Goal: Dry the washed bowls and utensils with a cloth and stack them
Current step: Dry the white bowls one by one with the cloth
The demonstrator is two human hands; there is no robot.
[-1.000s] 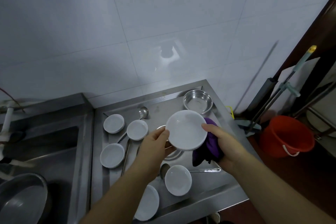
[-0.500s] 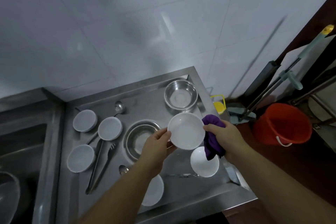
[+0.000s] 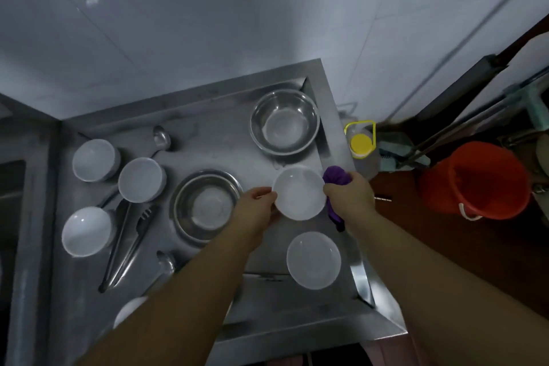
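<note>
My left hand (image 3: 257,207) grips the left rim of a white bowl (image 3: 298,193) held above the steel drainboard (image 3: 225,142). My right hand (image 3: 350,194) holds a purple cloth (image 3: 335,180) against the bowl's right rim. Another white bowl (image 3: 313,260) sits below it near the front right. Three white bowls (image 3: 95,160) (image 3: 141,180) (image 3: 86,230) stand at the left. Two steel bowls rest on the board, one in the middle (image 3: 206,206), one at the back right (image 3: 285,122). Tongs (image 3: 127,244), a ladle (image 3: 160,138) and a spoon (image 3: 165,264) lie among them.
A white dish (image 3: 127,310) shows partly under my left forearm. A sink basin (image 3: 12,202) lies at the far left. On the floor to the right stand an orange bucket (image 3: 475,181), a yellow-capped bottle (image 3: 361,140) and mop handles (image 3: 463,122). Tiled wall behind.
The view has tilted down and to the right. Both hands have carried the bowl lower and to the right over the drainboard, cloth still at its rim.
</note>
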